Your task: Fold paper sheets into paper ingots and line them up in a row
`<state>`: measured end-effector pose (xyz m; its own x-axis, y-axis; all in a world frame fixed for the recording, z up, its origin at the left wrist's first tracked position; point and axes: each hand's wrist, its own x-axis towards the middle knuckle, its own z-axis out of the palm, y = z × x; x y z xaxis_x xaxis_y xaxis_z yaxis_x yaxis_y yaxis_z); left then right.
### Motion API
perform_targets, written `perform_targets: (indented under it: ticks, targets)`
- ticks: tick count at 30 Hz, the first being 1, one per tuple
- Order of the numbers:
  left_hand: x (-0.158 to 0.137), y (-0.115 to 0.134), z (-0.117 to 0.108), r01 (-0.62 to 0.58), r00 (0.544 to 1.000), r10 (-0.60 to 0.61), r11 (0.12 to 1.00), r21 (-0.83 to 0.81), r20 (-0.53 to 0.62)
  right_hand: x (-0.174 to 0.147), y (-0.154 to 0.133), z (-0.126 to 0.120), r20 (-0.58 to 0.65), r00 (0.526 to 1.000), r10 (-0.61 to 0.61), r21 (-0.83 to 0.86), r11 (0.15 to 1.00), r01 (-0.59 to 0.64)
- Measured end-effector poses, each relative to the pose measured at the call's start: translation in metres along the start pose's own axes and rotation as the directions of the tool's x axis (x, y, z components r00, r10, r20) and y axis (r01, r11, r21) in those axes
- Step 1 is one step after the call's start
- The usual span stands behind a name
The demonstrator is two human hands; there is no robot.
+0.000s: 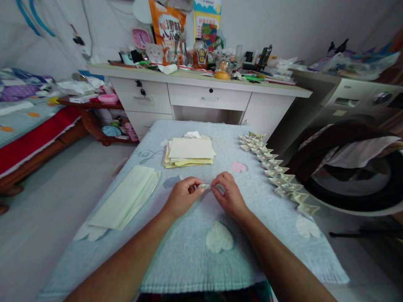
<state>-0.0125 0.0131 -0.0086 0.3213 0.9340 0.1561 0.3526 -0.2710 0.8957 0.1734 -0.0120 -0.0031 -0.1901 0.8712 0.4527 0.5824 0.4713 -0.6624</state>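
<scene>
Between my two hands is a small folded piece of paper, pale with a faint printed pattern. My left hand pinches its left end, and my right hand pinches the right end. Fingers cover most of it, so its exact shape is hard to make out. Just beyond the hands lies a stack of cream and yellow paper sheets. To the left rests a pile of long pale green folded sheets. Along the right side runs a slanting row of several folded paper boats.
A blue patterned cloth covers the table. Behind it stands a white desk crowded with jars, a pink clock and an orange snack bag. A washing machine is at right, a bed at left.
</scene>
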Motion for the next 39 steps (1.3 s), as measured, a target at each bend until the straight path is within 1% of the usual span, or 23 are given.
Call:
perform_targets:
  ticks: [6,10,13,16,19,22,27,33,39]
  targets:
    - [-0.003,0.004,0.001,-0.081,0.996,0.082,0.995,0.059,-0.016,0.0,0.003,0.0,0.021,0.999,-0.037,-0.148,0.988,0.039]
    - [-0.004,0.005,0.002,-0.135,0.989,0.14,0.986,0.103,-0.043,0.0,0.001,-0.001,0.046,0.998,-0.052,-0.179,0.982,0.059]
    - [-0.005,0.006,0.002,-0.165,0.984,0.171,0.979,0.116,-0.05,0.0,0.001,-0.002,0.023,0.999,-0.037,-0.103,0.994,0.039]
    - [-0.005,0.007,0.001,-0.189,0.98,0.195,0.975,0.113,-0.045,-0.001,0.004,-0.003,-0.03,0.999,0.017,0.065,0.998,-0.015]
    - [-0.005,0.008,0.0,-0.207,0.977,0.212,0.973,0.101,-0.036,0.0,0.004,-0.004,-0.002,1.0,0.03,0.16,0.987,-0.029]
    - [-0.005,0.008,-0.001,-0.216,0.975,0.22,0.973,0.077,-0.039,0.002,0.002,-0.006,0.04,0.999,0.02,0.203,0.979,-0.028]
    - [-0.004,0.008,-0.001,-0.21,0.976,0.211,0.977,0.038,-0.054,0.001,-0.001,-0.006,0.029,0.999,0.041,0.245,0.968,-0.047]
    - [-0.006,0.007,-0.001,-0.215,0.974,0.215,0.977,0.007,-0.067,0.001,0.0,-0.007,0.028,0.999,0.032,0.3,0.953,-0.039]
    - [-0.006,0.012,-0.001,-0.192,0.98,0.191,0.981,-0.011,-0.054,0.002,0.0,-0.007,0.06,0.995,0.08,0.392,0.915,-0.097]
